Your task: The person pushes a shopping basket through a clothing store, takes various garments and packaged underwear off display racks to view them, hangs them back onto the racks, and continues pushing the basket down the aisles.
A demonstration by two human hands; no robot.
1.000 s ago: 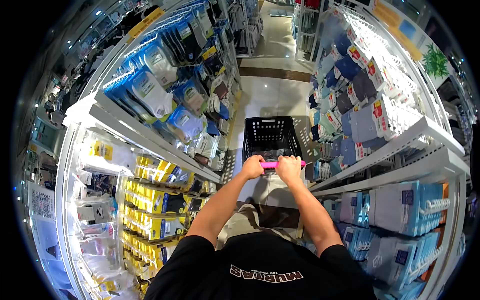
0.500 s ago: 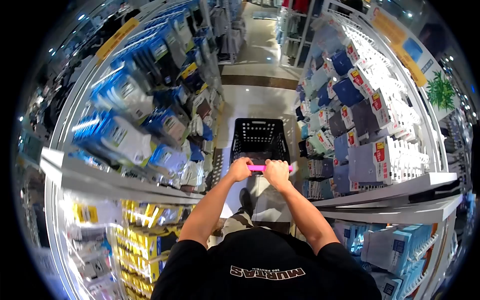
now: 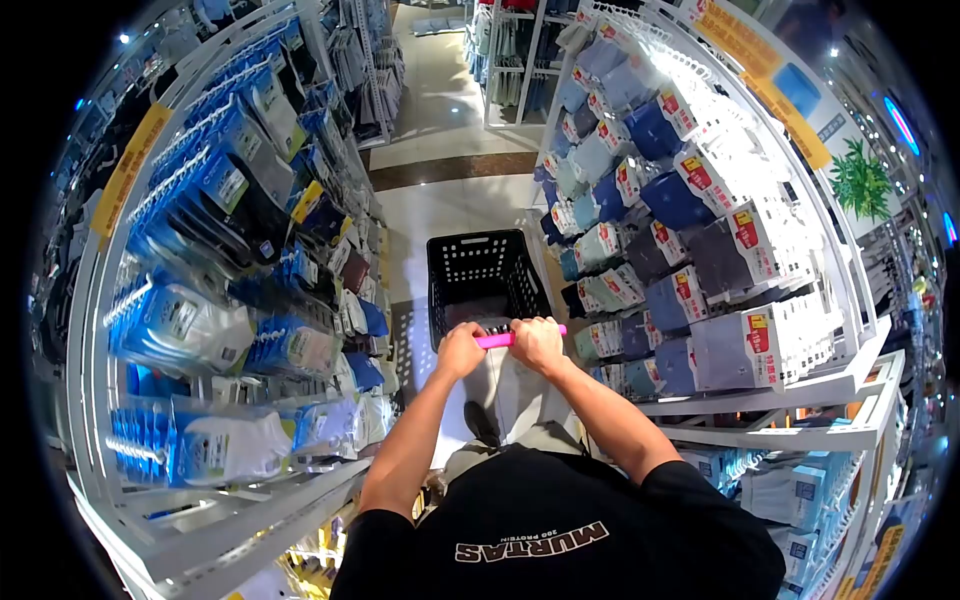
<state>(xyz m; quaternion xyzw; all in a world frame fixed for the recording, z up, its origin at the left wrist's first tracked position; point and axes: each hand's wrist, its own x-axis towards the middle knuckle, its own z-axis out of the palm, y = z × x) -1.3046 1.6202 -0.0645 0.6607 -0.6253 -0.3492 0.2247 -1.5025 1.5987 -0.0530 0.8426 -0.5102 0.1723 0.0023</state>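
Both of my hands are wrapped round a pink handle at the near end of a black cart basket. My left hand grips its left part, and my right hand grips it nearer the right end, with a short bit of pink showing beyond. The black basket has square holes in its walls and stands just ahead of the handle. Something dark lies in its shadowed bottom; I cannot make out what.
Packaged socks in blue and white hang on the left rack. Folded items with red-and-white tags hang on the right rack. Between them runs a tiled aisle floor with a brown stripe. White shelf edges flank me.
The cart and my hands have moved forward along the aisle, and the racks have slid back past me. The view has turned a little. Both hands keep their hold on the handle.
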